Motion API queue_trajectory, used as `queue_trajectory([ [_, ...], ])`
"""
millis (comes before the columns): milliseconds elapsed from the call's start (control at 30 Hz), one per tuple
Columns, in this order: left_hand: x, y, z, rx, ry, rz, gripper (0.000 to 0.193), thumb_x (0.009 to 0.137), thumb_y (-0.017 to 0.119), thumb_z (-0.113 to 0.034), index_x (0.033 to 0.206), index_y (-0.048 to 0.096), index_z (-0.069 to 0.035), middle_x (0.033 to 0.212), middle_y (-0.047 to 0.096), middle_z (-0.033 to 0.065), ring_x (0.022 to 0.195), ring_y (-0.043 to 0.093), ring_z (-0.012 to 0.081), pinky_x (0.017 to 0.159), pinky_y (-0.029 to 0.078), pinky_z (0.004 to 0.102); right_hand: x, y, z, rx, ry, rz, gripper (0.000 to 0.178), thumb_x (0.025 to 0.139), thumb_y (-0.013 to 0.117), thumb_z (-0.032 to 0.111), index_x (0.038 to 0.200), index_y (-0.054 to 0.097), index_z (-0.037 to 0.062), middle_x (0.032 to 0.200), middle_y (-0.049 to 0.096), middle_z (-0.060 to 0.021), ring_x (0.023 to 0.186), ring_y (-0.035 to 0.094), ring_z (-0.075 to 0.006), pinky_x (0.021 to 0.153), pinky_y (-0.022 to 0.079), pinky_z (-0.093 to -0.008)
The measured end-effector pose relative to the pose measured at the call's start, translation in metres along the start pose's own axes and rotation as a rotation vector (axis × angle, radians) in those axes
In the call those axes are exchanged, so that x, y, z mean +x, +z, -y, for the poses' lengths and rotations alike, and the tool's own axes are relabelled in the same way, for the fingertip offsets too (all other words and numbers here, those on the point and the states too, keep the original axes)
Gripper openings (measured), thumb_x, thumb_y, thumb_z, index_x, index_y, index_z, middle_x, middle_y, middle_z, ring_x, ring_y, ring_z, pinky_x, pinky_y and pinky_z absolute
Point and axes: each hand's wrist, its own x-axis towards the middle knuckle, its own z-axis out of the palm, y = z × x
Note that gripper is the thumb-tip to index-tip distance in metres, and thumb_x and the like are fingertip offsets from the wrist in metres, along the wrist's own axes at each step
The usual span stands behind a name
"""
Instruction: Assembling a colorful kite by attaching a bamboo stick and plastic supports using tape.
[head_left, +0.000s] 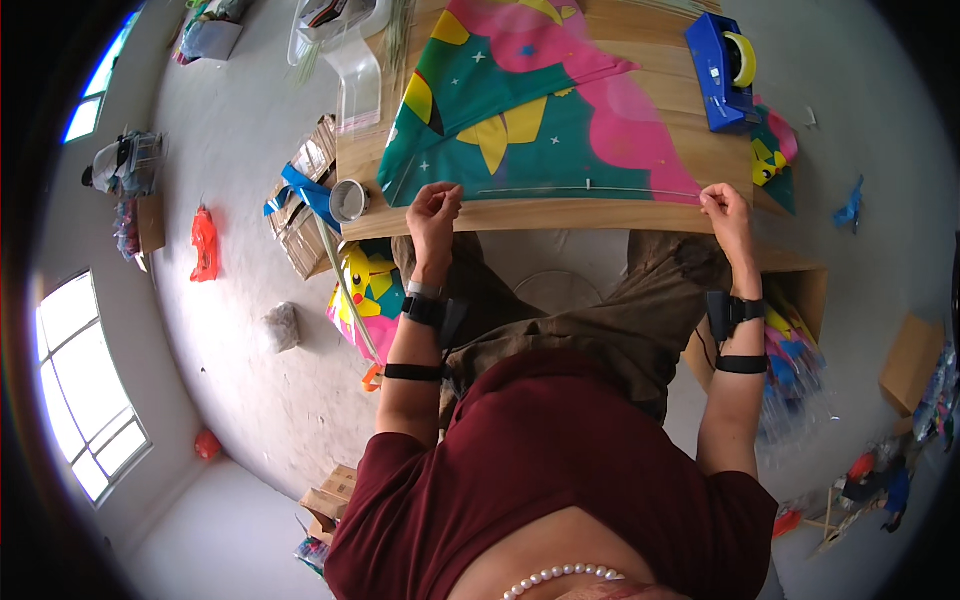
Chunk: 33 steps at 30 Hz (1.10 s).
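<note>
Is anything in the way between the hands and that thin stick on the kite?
No. The left hand and right hand already pinch the ends of the thin stick lying across the kite; nothing sits between them.

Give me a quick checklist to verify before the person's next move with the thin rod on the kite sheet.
1. Left hand pinching the thin rod at its left end: cannot tell, fingers curl over it.
2. Right hand gripping the rod's right end: ok.
3. Rod lying across the kite sheet near the table edge: ok.
4. Sheet flat on the wooden table: ok.
5. Tape dispenser clear of both hands: ok.
6. Tape roll at the left corner: ok, partly overhanging.
</note>
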Motion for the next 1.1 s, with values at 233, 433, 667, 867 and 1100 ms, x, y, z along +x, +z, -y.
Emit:
queue_trajectory([
  [233, 0.000, 0.004, 0.003, 0.052, -0.003, -0.051, 0.016, 0.092, 0.078, -0.008, 0.103, 0.070, 0.001, 0.081, 0.067, -0.0005, 0.072, 0.058, 0.0056, 0.065, 0.046, 0.0220, -0.001, -0.004, 0.002, -0.085, -0.001, -0.012, 0.006, 0.098, 0.068, 0.007, 0.099, 0.065, 0.0011, 0.083, 0.066, -0.0011, 0.078, 0.058, -0.0071, 0.075, 0.048, -0.0242],
  [433, -0.002, 0.003, 0.001, 0.035, -0.038, -0.029, 0.014, 0.093, 0.077, -0.011, 0.100, 0.070, -0.002, 0.078, 0.064, -0.0026, 0.068, 0.055, 0.0040, 0.060, 0.042, 0.0206, -0.001, -0.005, 0.000, -0.133, -0.006, -0.007, 0.008, 0.099, 0.067, 0.009, 0.102, 0.065, 0.0011, 0.083, 0.066, -0.0015, 0.077, 0.058, -0.0081, 0.074, 0.048, -0.0258],
  [667, 0.000, 0.008, 0.007, 0.118, -0.043, -0.100, 0.012, 0.093, 0.077, -0.013, 0.099, 0.071, -0.003, 0.079, 0.065, -0.0034, 0.069, 0.055, 0.0036, 0.061, 0.042, 0.0209, -0.001, -0.003, -0.004, -0.111, 0.006, -0.022, 0.008, 0.098, 0.067, 0.008, 0.102, 0.065, 0.0021, 0.082, 0.067, -0.0032, 0.075, 0.062, -0.0122, 0.073, 0.050, -0.0280],
  [867, 0.004, 0.002, 0.016, 0.239, 0.115, -0.113, 0.010, 0.093, 0.075, -0.009, 0.099, 0.072, -0.002, 0.081, 0.068, -0.0014, 0.073, 0.057, 0.0032, 0.065, 0.044, 0.0212, -0.006, 0.009, 0.010, -0.269, -0.023, -0.138, 0.021, 0.096, 0.071, 0.011, 0.113, 0.060, 0.0035, 0.086, 0.072, -0.0103, 0.078, 0.070, -0.0227, 0.072, 0.054, -0.0355],
  [1100, 0.005, 0.006, 0.021, 0.286, 0.164, -0.130, 0.011, 0.094, 0.075, -0.012, 0.099, 0.073, -0.002, 0.082, 0.069, -0.0011, 0.074, 0.059, 0.0042, 0.067, 0.047, 0.0220, -0.008, 0.008, 0.022, -0.299, -0.039, -0.122, 0.017, 0.097, 0.067, 0.007, 0.111, 0.057, 0.0028, 0.090, 0.071, -0.0130, 0.083, 0.071, -0.0266, 0.074, 0.055, -0.0382],
])
